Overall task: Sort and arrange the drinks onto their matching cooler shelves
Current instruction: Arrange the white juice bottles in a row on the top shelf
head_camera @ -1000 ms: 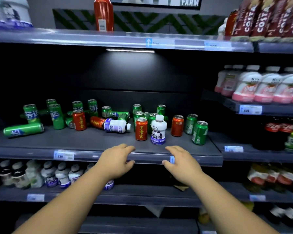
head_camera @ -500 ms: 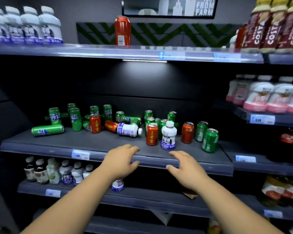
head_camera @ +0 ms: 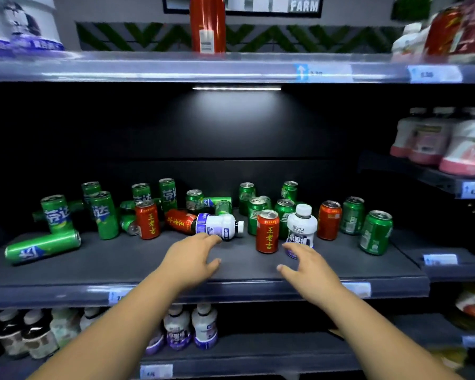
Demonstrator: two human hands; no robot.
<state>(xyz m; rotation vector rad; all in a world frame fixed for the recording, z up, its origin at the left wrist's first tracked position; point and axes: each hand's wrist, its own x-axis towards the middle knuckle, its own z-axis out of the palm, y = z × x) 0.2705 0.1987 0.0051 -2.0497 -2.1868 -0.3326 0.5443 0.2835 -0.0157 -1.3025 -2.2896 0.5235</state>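
Both bare forearms reach up from 6 o'clock across the lower shelf [head_camera: 258,352], where small purple-labelled bottles [head_camera: 203,327] stand between the arms.

The left hand [head_camera: 192,259] hovers palm-down over the front of the middle shelf [head_camera: 66,272]. Its grip is wide open, the fingers spread and only loosely bent, and it holds nothing. Its fingertips [head_camera: 213,239] come up to the near side of the lying white bottle [head_camera: 220,225] at the hand's 1 o'clock; whether they touch it cannot be told. That bottle lies on its side with its cap toward 3 o'clock.

The right hand [head_camera: 310,267] has an equally open and empty grip, thumb out toward 9 o'clock. Its fingers hide the foot of the upright white bottle [head_camera: 302,224] at its 12 o'clock, and contact there is unclear too. Just at that bottle's 9 o'clock stands the front red can [head_camera: 268,231], apart from both hands.

Behind these, a tipped red can [head_camera: 180,220] lies against the base end of the lying white bottle. A left red can [head_camera: 147,219] stands at its 9 o'clock, and a right red can [head_camera: 329,219] stands at 3 o'clock of the upright white bottle. Green cans [head_camera: 376,231] are scattered along the shelf, some standing and some toppled. One fallen tall green can [head_camera: 43,246] lies far out at 9 o'clock.

At 3 o'clock, pink-labelled bottles [head_camera: 464,149] fill a side shelf. At 12 o'clock a red bottle [head_camera: 207,23] stands on the top shelf [head_camera: 148,69].
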